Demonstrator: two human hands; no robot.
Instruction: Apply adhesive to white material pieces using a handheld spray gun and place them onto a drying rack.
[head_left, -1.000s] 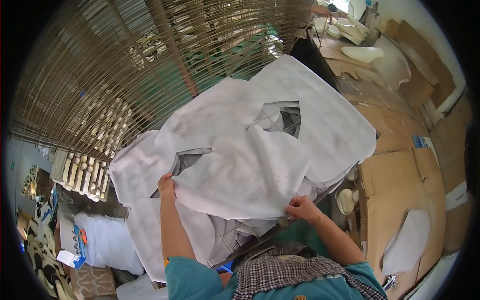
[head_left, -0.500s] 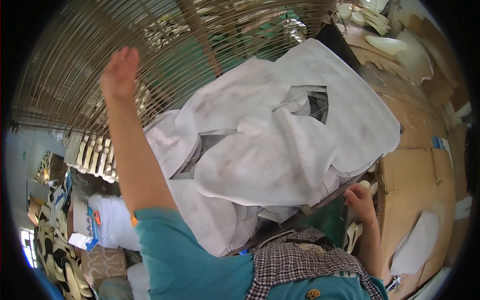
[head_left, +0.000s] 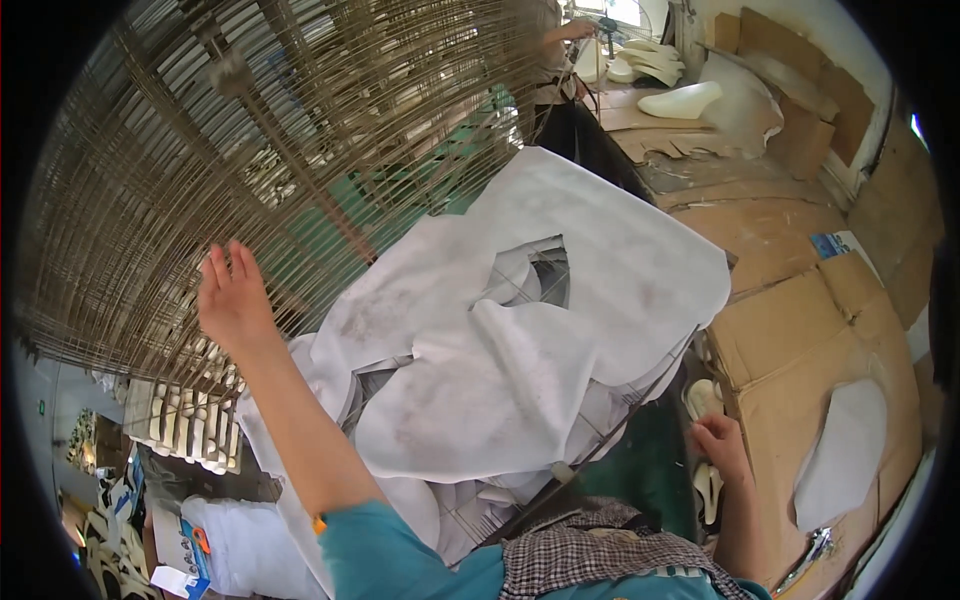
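Note:
My left hand (head_left: 234, 305) is raised in front of stacked wire racks (head_left: 300, 190), its fingers stretched out and holding nothing I can see. Whether it touches the wires I cannot tell. To its right, large white sheets (head_left: 480, 400) with curved edges lie overlapping on a wire rack, grey smudges on them and wires showing through gaps. My right hand (head_left: 722, 448) hangs by the edge of a cardboard-covered table (head_left: 790, 330), fingers curled in; anything inside them is hidden. Pale sole-shaped pieces (head_left: 704, 400) lie beside and below that hand.
A grey-white cut piece (head_left: 842, 455) and a small metal tool (head_left: 808, 556) rest on the table at right. Another person (head_left: 560, 80) stands behind the sheets. At left are pale shaped pieces in rows (head_left: 185, 425) and a white bundle (head_left: 240, 545).
My left hand has come down, its fingers more spread. The view has shifted, so the sheets sit lower and further left. Another person has come into view at the back. My right hand stays curled.

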